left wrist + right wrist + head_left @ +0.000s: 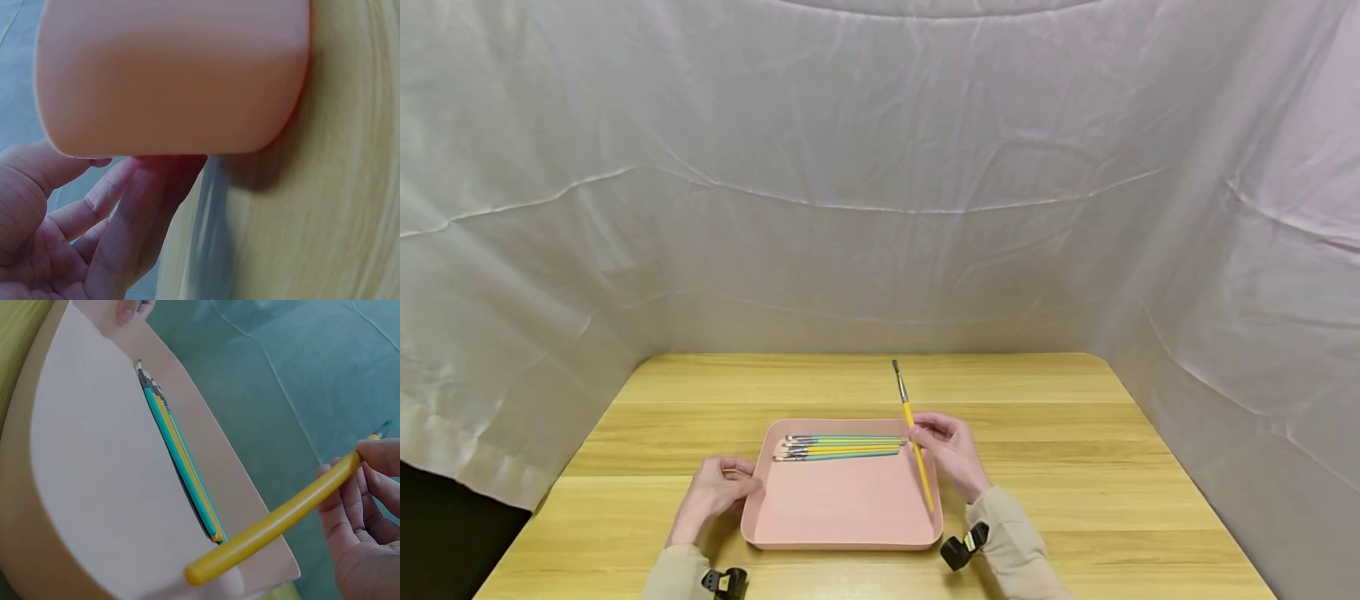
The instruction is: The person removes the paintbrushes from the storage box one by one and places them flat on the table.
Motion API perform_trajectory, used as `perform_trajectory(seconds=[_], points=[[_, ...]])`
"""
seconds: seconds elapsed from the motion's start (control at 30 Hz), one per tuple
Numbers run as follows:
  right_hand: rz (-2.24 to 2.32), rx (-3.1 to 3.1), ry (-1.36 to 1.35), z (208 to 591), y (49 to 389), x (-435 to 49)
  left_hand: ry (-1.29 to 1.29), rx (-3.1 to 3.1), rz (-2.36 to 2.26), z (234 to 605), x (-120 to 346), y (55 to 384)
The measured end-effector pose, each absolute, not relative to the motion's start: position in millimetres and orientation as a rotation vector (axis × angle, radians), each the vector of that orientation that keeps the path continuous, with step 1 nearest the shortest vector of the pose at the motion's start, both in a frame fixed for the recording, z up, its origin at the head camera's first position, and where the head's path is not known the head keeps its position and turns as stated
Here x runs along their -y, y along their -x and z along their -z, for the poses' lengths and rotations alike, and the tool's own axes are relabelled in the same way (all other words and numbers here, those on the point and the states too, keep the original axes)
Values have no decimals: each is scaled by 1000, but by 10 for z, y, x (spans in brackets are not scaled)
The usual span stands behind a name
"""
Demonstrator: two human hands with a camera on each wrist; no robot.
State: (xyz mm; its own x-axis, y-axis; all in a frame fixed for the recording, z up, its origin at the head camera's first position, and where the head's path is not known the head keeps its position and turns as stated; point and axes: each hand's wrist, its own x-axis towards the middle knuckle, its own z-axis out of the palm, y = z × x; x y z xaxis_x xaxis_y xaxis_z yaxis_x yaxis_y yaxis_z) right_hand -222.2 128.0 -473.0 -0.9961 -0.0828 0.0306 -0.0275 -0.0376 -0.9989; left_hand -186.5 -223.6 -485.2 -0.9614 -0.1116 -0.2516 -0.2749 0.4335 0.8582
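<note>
A pale pink rectangular tray [842, 508] lies on the table in the head view. My left hand [715, 490] grips its left wall, the thumb over the rim and the other fingers against the outside. Between thumb and fingers, my right hand [953, 450] pinches a yellow paintbrush [275, 519] above the tray's right side. The brush slants with its dark bristles up and away and its rounded handle end down toward the near right corner. Inside the tray, several teal and yellow paintbrushes [846, 450] lie side by side near the far wall, bristles to the left.
The wooden table [1075, 483] extends on both sides of the tray. Pale grey cloth [880, 250] hangs behind the table and along its sides. Each sleeved wrist carries a small black camera, such as the right wrist camera [957, 552].
</note>
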Motion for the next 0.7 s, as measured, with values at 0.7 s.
perform_trajectory(seconds=[0.7], points=[[2666, -1832, -229, 4967, 2177, -1491, 356, -2519, -1554, 4858, 2237, 1876]])
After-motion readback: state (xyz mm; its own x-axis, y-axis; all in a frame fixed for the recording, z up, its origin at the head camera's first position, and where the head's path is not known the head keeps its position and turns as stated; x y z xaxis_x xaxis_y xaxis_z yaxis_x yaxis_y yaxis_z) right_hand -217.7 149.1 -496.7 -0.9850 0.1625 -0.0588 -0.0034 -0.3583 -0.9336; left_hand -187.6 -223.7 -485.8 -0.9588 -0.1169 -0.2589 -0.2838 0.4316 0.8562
